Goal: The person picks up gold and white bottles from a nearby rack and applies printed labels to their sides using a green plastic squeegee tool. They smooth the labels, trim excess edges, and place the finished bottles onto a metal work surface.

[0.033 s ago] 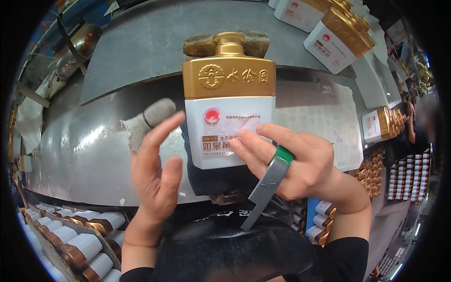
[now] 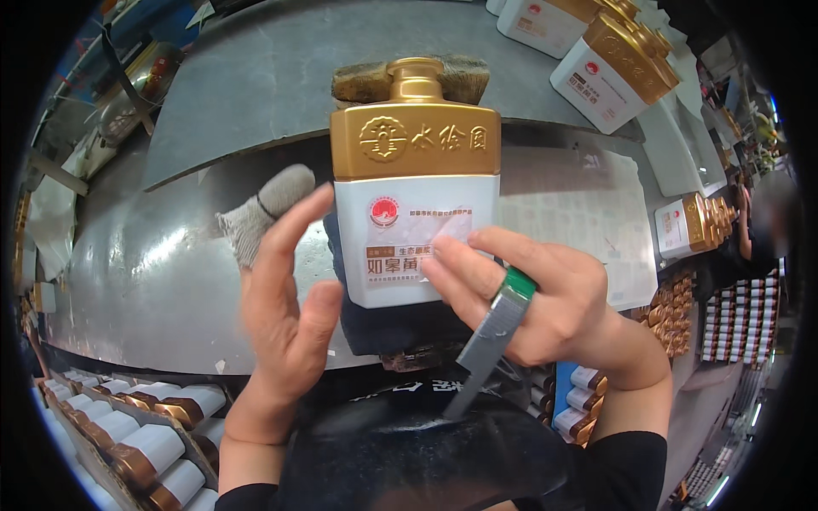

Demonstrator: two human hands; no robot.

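Observation:
A flat bottle (image 2: 416, 149), gold above and white below, lies face up on a dark cloth (image 2: 375, 334), its neck against a wooden block (image 2: 362, 83). Printed red and brown marks and a shiny translucent film patch (image 2: 454, 225) show on its white front. My right hand (image 2: 554, 294) presses its fingertips on that front, while a flat grey scraper (image 2: 494, 325) with a green band is held between its fingers. Left of the bottle, my left hand (image 2: 285, 311) is open, fingers stretched. A grey fabric sleeve (image 2: 266, 209) covers one of its fingers.
A metal worktable (image 2: 162, 255) spreads around the bottle. Similar bottles (image 2: 609, 77) stand at the far right, with a pale sheet (image 2: 579, 221) nearer. Crates of bottles (image 2: 145, 443) fill the lower left. Another person's arm (image 2: 745, 226) shows at the right edge.
My left hand has shifted slightly right, toward the bottle. The scraper in my right hand has tilted a little, its lower end moving right. The bottle stays in place.

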